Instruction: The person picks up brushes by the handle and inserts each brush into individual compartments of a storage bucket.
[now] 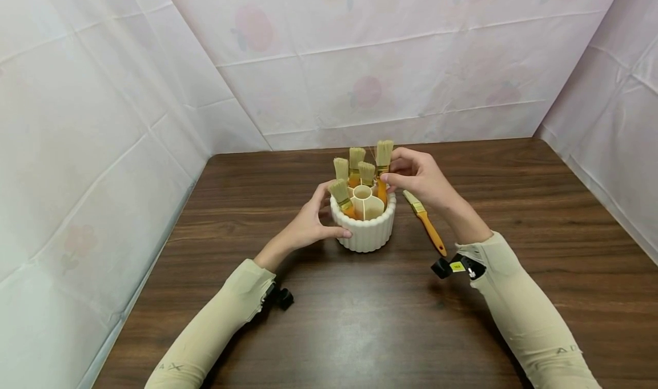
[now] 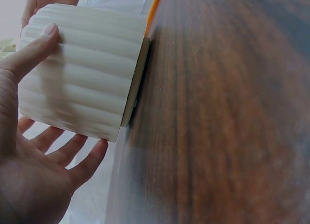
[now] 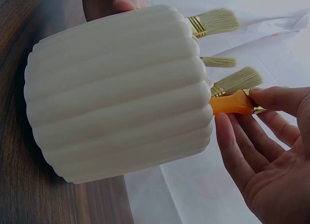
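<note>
Near the middle of the dark brown wood-grain table [image 1: 514, 206] stands a cream ribbed round plastic holder [image 1: 366, 229], its outer wall fluted in vertical ridges and its inside split into compartments around a small central tube. The left hand [image 1: 308, 223] cups the holder's left side: in the left wrist view the thumb [image 2: 30, 52] lies flat along the ridges while the other fingers spread loosely beneath the curved wall, relaxed rather than clenched. The right hand [image 1: 418, 175] is at the holder's far right rim, where thumb and fingertips pinch the orange-handled flat paintbrush with a brass ferrule and pale bristles [image 1: 383, 166] that stands upright in the right-hand compartment; the right wrist view shows the glossy orange handle [image 3: 231, 103] caught between the thumb above and the fingertips below, just past the holder's lip, the remaining fingers nearly straight. Four more matching brushes [image 1: 354, 166] stand bristles-up in the other compartments, their tufts dry and straw-coloured. One further orange-handled brush [image 1: 425, 222] lies flat on the table just right of the holder, apart from both hands. Pale creased sheeting with faint fruit prints [image 1: 360, 63] walls the table on three sides.
</note>
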